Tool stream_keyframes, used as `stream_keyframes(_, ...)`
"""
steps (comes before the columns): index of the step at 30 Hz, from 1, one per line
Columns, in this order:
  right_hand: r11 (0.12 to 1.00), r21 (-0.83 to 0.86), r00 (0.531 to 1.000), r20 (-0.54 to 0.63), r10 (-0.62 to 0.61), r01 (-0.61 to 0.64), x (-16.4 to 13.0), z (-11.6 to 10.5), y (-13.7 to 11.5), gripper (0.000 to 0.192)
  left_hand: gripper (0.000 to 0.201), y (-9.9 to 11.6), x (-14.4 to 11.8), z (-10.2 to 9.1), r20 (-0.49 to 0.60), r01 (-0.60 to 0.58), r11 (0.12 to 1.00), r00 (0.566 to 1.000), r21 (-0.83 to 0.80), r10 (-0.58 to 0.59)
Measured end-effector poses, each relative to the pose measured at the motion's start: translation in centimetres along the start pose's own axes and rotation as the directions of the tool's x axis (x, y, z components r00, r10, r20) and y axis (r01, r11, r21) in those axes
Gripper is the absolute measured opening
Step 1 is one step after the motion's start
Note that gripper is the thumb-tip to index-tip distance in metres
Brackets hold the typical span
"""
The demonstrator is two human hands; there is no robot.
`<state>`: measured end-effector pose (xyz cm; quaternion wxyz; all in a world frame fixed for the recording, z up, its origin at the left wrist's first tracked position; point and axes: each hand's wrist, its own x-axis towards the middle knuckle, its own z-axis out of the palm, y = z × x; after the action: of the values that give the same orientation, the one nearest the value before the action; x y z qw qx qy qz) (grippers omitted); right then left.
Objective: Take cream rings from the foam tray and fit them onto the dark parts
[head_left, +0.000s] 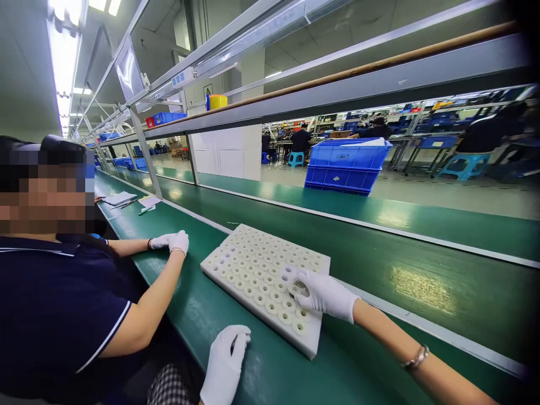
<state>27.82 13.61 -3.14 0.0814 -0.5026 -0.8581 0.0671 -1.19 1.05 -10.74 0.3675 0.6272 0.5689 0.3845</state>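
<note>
My right hand (327, 295), in a white glove, is over the right part of a white foam tray (270, 323). Its thumb and fingers curve toward each other at the tray's top; what sits between the fingertips is too small to make out. Rows of pale round rings (271, 306) with dark centre holes fill most of the tray. Whiter spots without the cream tint show by my fingers and near the left end. My left hand (225, 360), also gloved, rests at the green bench's near edge, fingers curled and thumb against them. Anything inside it is hidden.
A co-worker (63, 298) sits at the left, gloved hands (175, 242) together on the green bench (181, 292). Papers (119, 198) and a pen (147, 209) lie beyond. Blue crates (346, 166) are stacked across the bench. A metal rail and shelf run overhead.
</note>
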Motion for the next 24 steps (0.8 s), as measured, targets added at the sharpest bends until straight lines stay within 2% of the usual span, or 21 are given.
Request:
stream_keyframes(2,0.999,-0.004,0.993,-0.111,0.042,-0.043,-0.7,-1.0,-0.2,0.027,0.045,1.3,-0.3,-0.2,0.006,0.066,0.993,0.998,-0.096,-0.065)
stream_keyframes(4,0.998,-0.005,0.966,-0.252,0.065,-0.069,-1.7,-1.8,-1.2,0.028,0.047,3.0,-0.4,-0.1,0.035,0.098,0.978,0.995,-0.184,-0.093)
stream_keyframes(6,0.999,-0.016,0.924,-0.381,0.028,-0.037,-3.0,-1.9,-3.3,0.032,0.052,4.7,-0.4,0.4,0.090,0.100,0.959,0.993,-0.264,-0.079)
stream_keyframes(8,0.998,-0.049,0.879,-0.472,-0.064,0.046,-4.4,-1.3,-6.1,0.035,0.061,6.2,-0.4,1.1,0.167,0.089,0.918,0.986,-0.388,-0.025)
stream_keyframes(10,0.987,-0.094,0.837,-0.523,-0.162,0.132,-5.6,-0.6,-9.0,0.034,0.065,7.3,-0.4,1.9,0.239,0.102,0.814,0.970,-0.572,0.046)
stream_keyframes(12,0.978,-0.090,0.818,-0.537,-0.208,0.190,-6.6,-0.3,-11.4,0.029,0.060,7.8,-0.7,2.4,0.268,0.142,0.669,0.959,-0.730,0.088)
stream_keyframes(13,0.973,-0.063,0.821,-0.527,-0.221,0.222,-7.0,-0.4,-12.3,0.026,0.055,8.0,-0.9,2.5,0.271,0.164,0.615,0.959,-0.771,0.084)
stream_keyframes(15,0.957,-0.024,0.822,-0.506,-0.262,0.290,-7.3,-0.9,-13.4,0.024,0.045,8.3,-1.4,2.5,0.266,0.187,0.569,0.962,-0.801,0.058)
stream_keyframes(19,0.913,0.011,0.793,-0.499,-0.348,0.408,-7.5,-2.1,-14.1,0.024,0.042,9.5,-2.0,1.5,0.242,0.182,0.560,0.970,-0.808,0.034)
stream_keyframes(22,0.888,0.030,0.765,-0.522,-0.377,0.459,-7.9,-2.3,-13.7,0.018,0.043,10.3,-2.1,0.4,0.200,0.141,0.695,0.980,-0.705,0.005)
stream_keyframes(24,0.896,0.041,0.751,-0.563,-0.344,0.442,-8.2,-2.2,-13.2,0.019,0.045,10.5,-2.2,-0.4,0.191,0.110,0.796,0.982,-0.596,0.007)
